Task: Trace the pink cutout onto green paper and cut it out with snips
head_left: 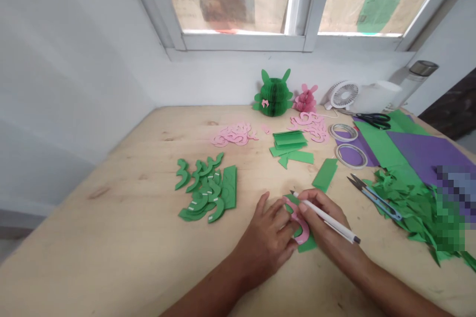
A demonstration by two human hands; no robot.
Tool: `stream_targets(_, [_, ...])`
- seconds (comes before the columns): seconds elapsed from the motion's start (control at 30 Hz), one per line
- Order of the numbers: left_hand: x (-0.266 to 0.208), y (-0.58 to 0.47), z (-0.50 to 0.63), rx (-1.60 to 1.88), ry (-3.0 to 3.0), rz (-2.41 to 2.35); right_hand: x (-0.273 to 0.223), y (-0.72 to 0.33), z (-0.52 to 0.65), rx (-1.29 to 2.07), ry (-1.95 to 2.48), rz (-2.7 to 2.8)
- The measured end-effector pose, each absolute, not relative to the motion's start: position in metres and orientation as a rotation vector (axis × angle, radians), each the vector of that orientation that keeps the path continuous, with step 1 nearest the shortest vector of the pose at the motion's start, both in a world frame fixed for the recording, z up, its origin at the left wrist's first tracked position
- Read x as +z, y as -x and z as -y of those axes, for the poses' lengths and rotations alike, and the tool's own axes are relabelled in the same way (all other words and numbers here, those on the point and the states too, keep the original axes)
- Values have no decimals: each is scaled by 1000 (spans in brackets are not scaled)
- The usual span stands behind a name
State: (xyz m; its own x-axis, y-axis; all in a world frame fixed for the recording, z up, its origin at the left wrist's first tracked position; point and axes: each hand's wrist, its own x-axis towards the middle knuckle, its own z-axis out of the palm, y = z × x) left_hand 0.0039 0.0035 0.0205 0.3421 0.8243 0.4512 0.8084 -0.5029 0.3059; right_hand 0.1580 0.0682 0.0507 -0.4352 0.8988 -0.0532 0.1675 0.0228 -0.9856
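Note:
On the near part of the table a pink curved paper cutout [304, 230] lies over a piece of green paper [307, 246]. Bent fingers of my left hand [273, 230] hold the cutout down against it. My right hand [323, 213] is closed round a white pen [334, 225], its dark tip just above the cutout's upper end. Left of my hands is a pile of green curved paper cutouts [203, 198], some with small white marks, beside a folded green strip [230, 187]. Another green strip [325, 174] lies beyond my right hand.
Blue-handled snips [377, 200] lie beside green paper scraps [405, 208] at right. Behind are tape rolls [351, 156], black scissors [374, 120], purple paper [427, 153], pink cutouts [234, 134], folded green paper [289, 139], a green paper figure [274, 96] and a small fan [344, 94].

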Motion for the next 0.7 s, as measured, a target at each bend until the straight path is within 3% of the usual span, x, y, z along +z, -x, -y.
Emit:
stream_targets(0.3, [19,-4,-3,887,-2549,-1545,43,-159,-69,1364,1073,1735])
stream_targets(0.53, [21,-5,-2,859,-2559,-1560,40,-164,-70,596,976,2253])
stream_targets(0.7, [21,-5,-3,881,-2564,-1551,39,-163,-71,465,947,2323])
